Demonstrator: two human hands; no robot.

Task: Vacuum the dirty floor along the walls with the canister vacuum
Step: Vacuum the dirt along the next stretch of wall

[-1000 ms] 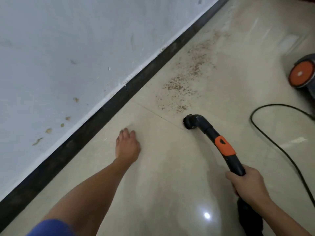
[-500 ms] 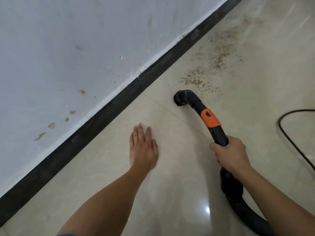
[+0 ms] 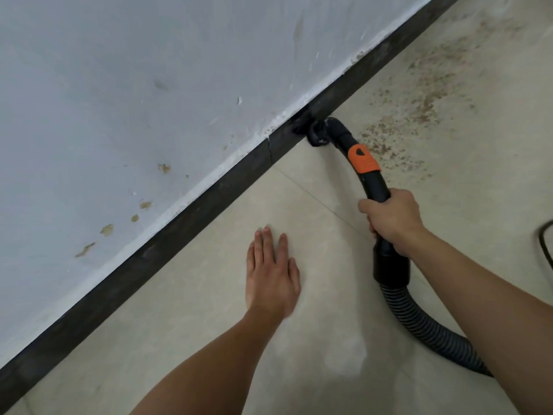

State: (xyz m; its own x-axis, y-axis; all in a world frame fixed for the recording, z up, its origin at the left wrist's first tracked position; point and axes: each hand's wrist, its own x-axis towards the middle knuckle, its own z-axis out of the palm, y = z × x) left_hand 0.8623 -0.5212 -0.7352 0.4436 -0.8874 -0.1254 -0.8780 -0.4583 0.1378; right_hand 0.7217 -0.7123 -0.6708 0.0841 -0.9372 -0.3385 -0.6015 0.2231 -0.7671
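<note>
The black vacuum nozzle (image 3: 318, 134) sits just above the centre of the frame, its tip touching the dark baseboard (image 3: 179, 220) where floor meets wall. A curved black tube (image 3: 375, 184) with an orange collar (image 3: 363, 159) runs down-right from it into the right hand (image 3: 390, 218), whose grip is clamped around the tube, fingers curled. Below the hand, a ribbed hose (image 3: 419, 319) trails to the lower right. A second ago the nozzle lay out on open tile, apart from the wall; it has now swung in against the baseboard, so the wall edge is likely being cleaned at this point. A brown patch of dirt (image 3: 419, 109) spreads on the pale floor (image 3: 209, 324) just right of the nozzle, toward the upper right, and looks untouched, so most of the job seems left. The left hand (image 3: 273, 275) rests flat on the tile at lower centre, fingers straight, grip apart, holding nothing. A scuffed white wall (image 3: 149, 85) fills the upper left. A black cord (image 3: 544, 244) shows at the right edge.
</note>
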